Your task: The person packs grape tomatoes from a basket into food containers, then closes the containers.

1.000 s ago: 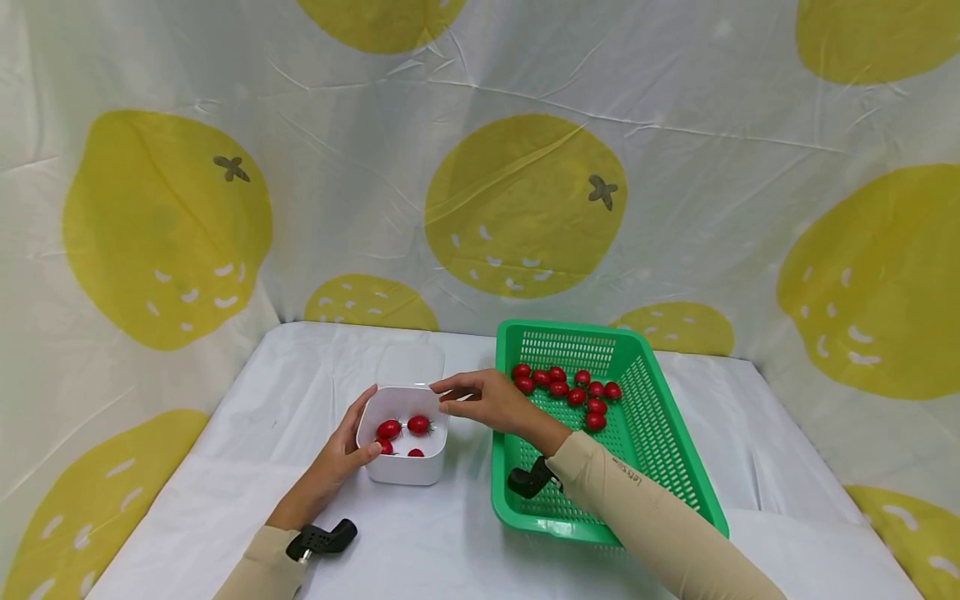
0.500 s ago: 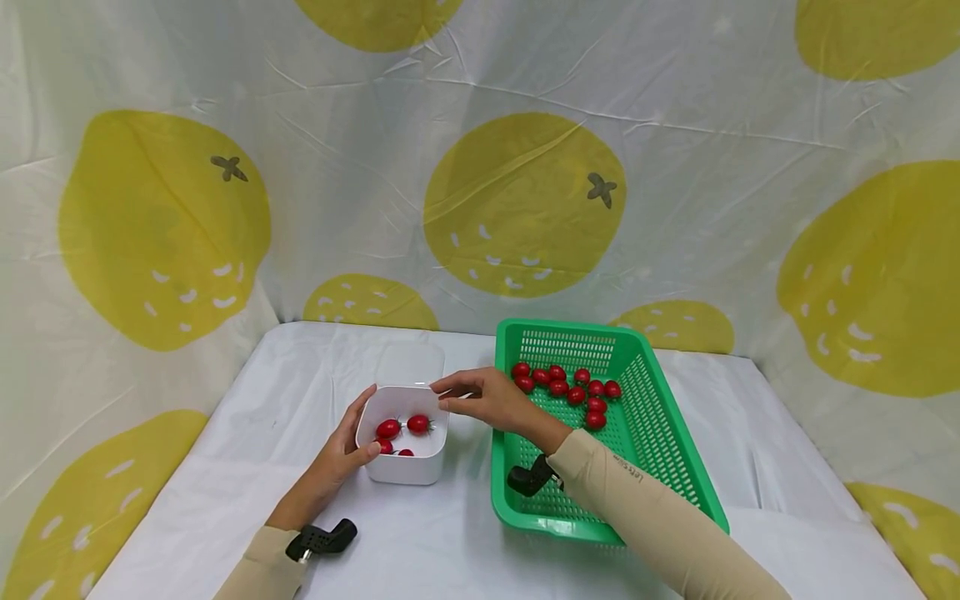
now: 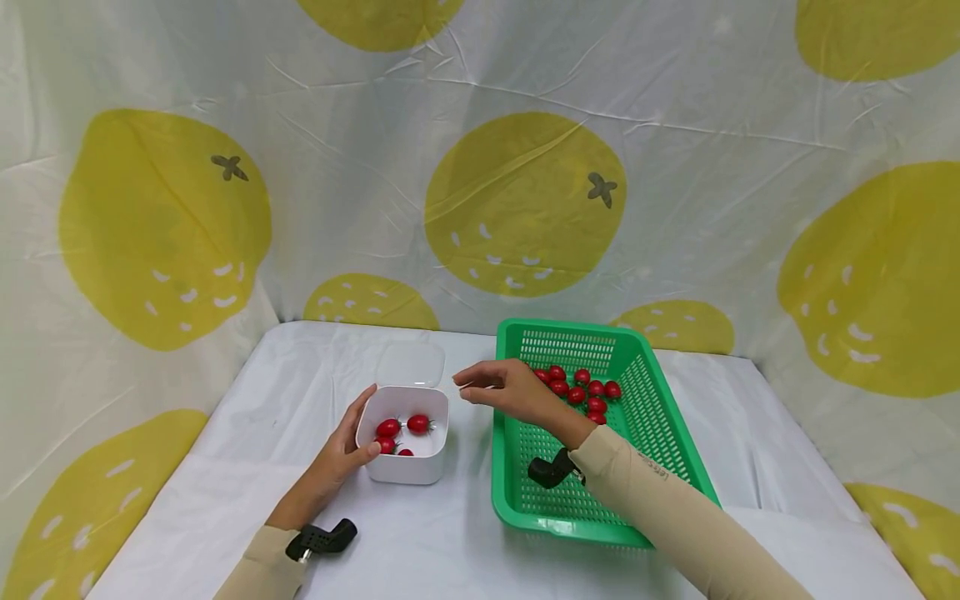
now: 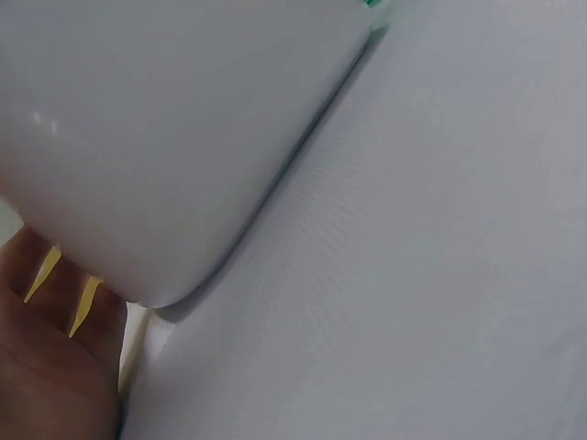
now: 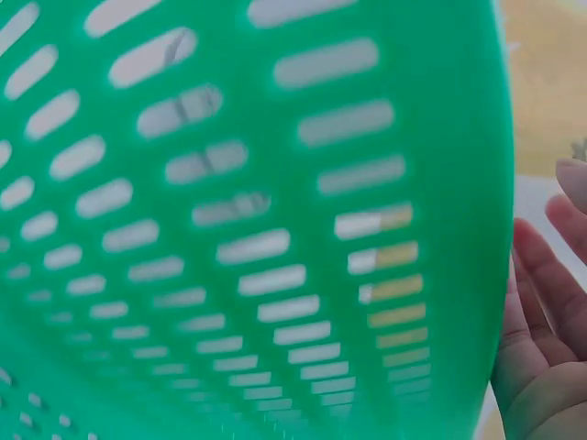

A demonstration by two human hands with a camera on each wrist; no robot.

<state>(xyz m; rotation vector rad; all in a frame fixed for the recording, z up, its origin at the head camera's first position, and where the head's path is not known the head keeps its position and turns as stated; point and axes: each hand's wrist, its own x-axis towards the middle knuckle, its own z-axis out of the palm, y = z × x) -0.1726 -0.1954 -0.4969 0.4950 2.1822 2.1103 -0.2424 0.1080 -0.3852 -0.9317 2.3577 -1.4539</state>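
My left hand (image 3: pixel 336 460) grips a small white plastic box (image 3: pixel 408 472) by its left side, thumb at the front rim and fingers along the outer wall. Inside the box lie several red cherry tomatoes (image 3: pixel 418 425) with green stems; the front wall partly hides one. In the left wrist view the box wall (image 4: pixel 183 137) fills the upper left, with my fingers bent against it. My right hand (image 3: pixel 517 392) hangs in the air between the box and a green basket (image 3: pixel 555 527), fingers loosely bent, holding nothing. More cherry tomatoes (image 3: pixel 576 396) lie in the basket's far part, some hidden behind that hand.
A clear lid (image 3: pixel 411 364) lies right behind the box on the white cloth (image 3: pixel 465 533). My right forearm (image 3: pixel 660 500) crosses over the basket's front right side. A white curtain with yellow lemon prints (image 3: pixel 525 208) stands behind the table.
My right hand has left the box's right rim and moved right, toward the basket. The front tomato in the box has shifted left. My left hand keeps its place.
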